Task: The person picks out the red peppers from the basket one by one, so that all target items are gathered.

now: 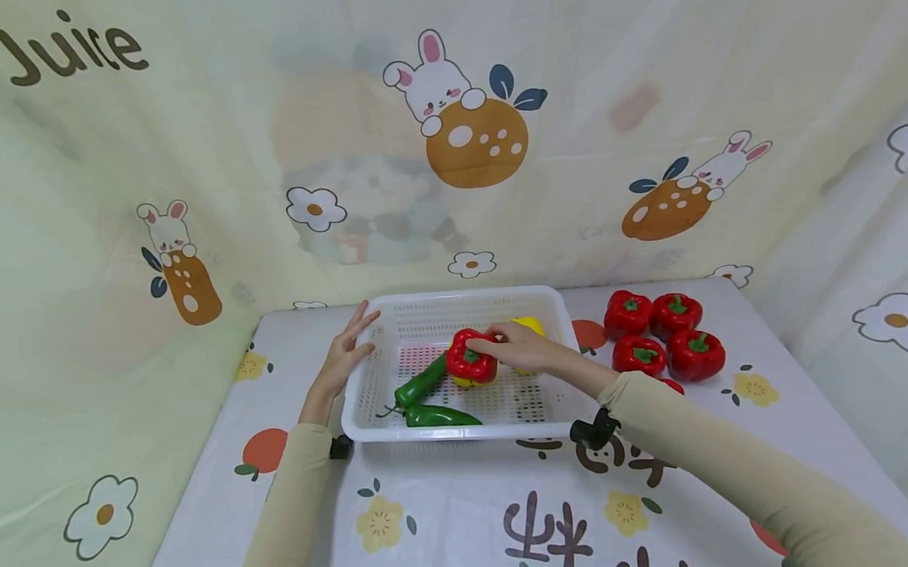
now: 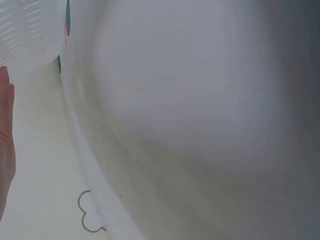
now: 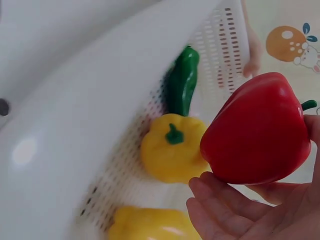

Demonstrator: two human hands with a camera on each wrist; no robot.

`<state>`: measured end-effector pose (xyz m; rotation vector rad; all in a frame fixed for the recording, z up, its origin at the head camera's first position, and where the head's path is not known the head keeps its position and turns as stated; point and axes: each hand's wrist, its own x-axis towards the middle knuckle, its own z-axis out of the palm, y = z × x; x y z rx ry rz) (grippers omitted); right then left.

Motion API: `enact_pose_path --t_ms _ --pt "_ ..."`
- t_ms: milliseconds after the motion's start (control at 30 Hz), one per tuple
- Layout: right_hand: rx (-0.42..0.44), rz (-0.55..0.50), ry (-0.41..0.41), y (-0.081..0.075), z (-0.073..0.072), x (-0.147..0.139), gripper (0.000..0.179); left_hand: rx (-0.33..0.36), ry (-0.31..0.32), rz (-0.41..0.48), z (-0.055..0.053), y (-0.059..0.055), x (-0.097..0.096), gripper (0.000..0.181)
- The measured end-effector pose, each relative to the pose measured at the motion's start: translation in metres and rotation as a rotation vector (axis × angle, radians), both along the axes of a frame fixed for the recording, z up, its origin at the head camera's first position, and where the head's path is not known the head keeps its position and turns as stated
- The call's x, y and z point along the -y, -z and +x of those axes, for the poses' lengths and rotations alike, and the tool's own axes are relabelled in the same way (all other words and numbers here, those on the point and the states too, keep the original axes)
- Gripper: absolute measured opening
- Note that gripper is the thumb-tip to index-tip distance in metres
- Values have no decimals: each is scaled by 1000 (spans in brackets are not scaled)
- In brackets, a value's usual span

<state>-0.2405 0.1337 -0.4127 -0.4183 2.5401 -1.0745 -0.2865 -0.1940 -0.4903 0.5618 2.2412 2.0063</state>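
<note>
A red bell pepper (image 1: 461, 367) with a green stem is in my right hand (image 1: 525, 349), pinched between thumb and fingers over the white plastic basket (image 1: 461, 296). The right wrist view shows the red bell pepper (image 3: 260, 132) large, with fingers beneath it. At the basket's left rim my left hand (image 1: 338, 363) rests with its fingers extended. Inside the basket lie two long green peppers (image 1: 420, 384) at the left. Two yellow bell peppers (image 3: 172, 155) are also in it, one partly behind the held pepper, the other partly behind my right hand.
Several red bell peppers (image 1: 697, 355) stand grouped on the table to the right of the basket, one of them mostly behind the right sleeve (image 1: 689, 425). A patterned cloth (image 1: 445, 525) covers the table. A printed curtain (image 1: 242, 126) hangs behind and at the sides.
</note>
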Motion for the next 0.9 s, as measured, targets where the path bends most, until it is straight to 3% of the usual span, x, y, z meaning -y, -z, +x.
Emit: enact_pose_path --t_ms 733,900 --pt "17 -39 21 8 10 -33 52 2 -1 12 -1 3 2 57" --pt "23 -54 15 9 14 -40 55 -1 -4 15 -7 12 5 56"
